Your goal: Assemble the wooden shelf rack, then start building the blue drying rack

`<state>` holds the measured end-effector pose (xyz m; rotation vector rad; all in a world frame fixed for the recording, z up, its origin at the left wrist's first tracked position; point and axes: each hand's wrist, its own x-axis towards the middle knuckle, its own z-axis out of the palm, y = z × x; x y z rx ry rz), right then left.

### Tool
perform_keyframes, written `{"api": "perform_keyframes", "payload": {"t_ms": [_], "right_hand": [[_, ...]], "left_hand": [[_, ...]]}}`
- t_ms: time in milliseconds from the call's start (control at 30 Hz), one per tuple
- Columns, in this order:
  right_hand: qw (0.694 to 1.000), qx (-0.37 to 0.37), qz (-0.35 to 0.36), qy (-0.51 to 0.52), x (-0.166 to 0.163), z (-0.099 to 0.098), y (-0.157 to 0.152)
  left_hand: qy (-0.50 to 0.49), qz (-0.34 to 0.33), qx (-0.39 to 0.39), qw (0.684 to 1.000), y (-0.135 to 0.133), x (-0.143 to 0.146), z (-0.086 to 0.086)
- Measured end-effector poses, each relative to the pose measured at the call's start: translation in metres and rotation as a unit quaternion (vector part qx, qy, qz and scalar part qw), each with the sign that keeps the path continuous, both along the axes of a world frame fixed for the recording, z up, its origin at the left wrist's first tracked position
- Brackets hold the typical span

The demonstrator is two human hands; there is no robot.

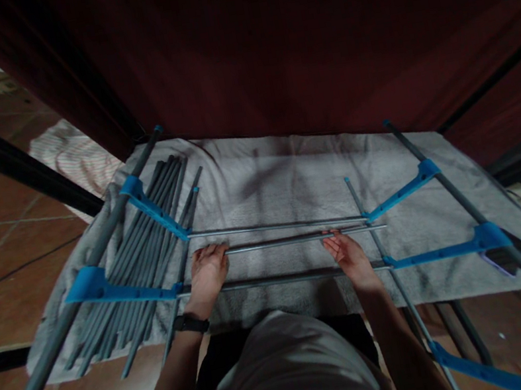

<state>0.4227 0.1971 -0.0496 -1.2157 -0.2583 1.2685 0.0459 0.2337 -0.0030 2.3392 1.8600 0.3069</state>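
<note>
A thin grey metal rod [274, 244] runs crosswise between my hands, above a grey cloth. My left hand [209, 270] is closed on its left end, which the fingers hide. My right hand [344, 251] pinches it near the right, and the rod's tip reaches past the fingers to the right-hand thin pole. Around it stands a rack frame of grey tubes with blue plastic brackets [401, 192]. One crossbar [276, 225] joins the frame's sides beyond the rod. Another crossbar [280, 279] lies nearer my body, passing by my wrists.
A bundle of loose grey tubes [129, 279] lies on the cloth [276, 172] at the left, partly under the frame. A phone [503, 256] rests by the right tube. A dark red curtain [266, 53] hangs behind. Tiled floor [3, 254] shows at the left.
</note>
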Motion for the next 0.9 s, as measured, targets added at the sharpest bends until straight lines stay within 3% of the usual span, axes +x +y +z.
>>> {"api": "perform_keyframes", "payload": {"t_ms": [233,500,900], "right_hand": [[0.998,-0.005,-0.053,0.035,0.008,-0.0035,-0.0016],[0.998,0.002,-0.059,0.028,0.0076,-0.0065,0.0014],[0.994,-0.016,-0.095,0.054,0.005,-0.0054,0.0003]], "left_hand": [[0.009,0.032,0.034,0.999,-0.001,-0.0014,-0.0068],[0.013,0.076,0.036,0.996,-0.0015,0.0,-0.0075],[0.042,0.074,0.033,0.996,-0.0002,0.0013,-0.0096]]}}
